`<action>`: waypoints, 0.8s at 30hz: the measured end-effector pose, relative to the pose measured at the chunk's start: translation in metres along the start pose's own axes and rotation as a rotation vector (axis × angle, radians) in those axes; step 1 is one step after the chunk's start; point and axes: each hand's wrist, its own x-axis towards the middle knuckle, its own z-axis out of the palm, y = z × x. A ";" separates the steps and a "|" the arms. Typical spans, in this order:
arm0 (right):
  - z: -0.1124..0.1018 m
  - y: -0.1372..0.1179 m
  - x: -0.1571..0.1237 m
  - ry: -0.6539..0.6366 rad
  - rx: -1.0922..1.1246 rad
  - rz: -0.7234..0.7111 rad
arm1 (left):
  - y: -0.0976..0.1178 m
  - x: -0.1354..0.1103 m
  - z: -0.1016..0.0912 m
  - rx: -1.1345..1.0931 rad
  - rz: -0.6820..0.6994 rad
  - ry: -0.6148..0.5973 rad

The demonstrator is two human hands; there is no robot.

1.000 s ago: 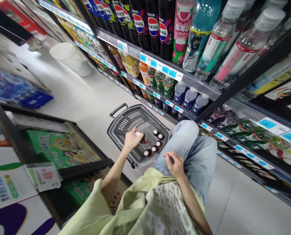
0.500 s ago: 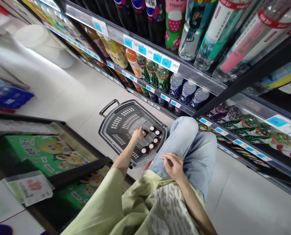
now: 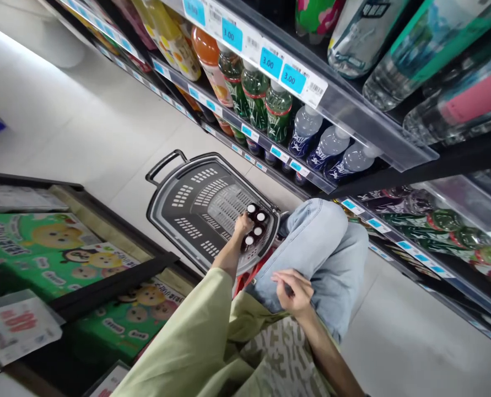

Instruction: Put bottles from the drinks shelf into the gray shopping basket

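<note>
A grey plastic shopping basket (image 3: pixel 187 193) sits on the shop floor in front of my knees. Several dark bottles with white caps (image 3: pixel 257 217) stand in its near right corner. My left hand (image 3: pixel 242 225) is down inside the basket among them, fingers curled round a bottle that the hand mostly hides. My right hand (image 3: pixel 293 289) rests on my thigh in light blue jeans, fingers loosely curled with nothing seen in them.
Drink shelves (image 3: pixel 295 94) with blue price tags run along the right, holding green bottles (image 3: pixel 265 102) and pale blue bottles (image 3: pixel 330 149). On the left stands a low dark display (image 3: pixel 117 275) with green boxes (image 3: pixel 59 242). Pale floor tiles (image 3: pixel 84 121) stretch ahead.
My left hand has gone lower into the basket beside the other bottles, taking its bottle with it. The view has tipped down and closer. My right hand stays on my thigh.
</note>
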 end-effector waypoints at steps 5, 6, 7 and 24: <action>0.001 0.002 0.000 -0.006 0.001 -0.003 | -0.002 -0.001 0.009 -0.051 -0.019 0.010; 0.002 0.002 0.000 -0.005 0.000 -0.003 | -0.003 -0.002 0.009 -0.061 -0.021 0.010; 0.003 0.002 0.001 -0.002 -0.001 -0.004 | -0.004 -0.004 0.009 -0.072 -0.024 0.008; 0.037 0.014 -0.006 0.074 -0.060 -0.003 | 0.025 -0.164 -0.036 -0.739 0.480 0.259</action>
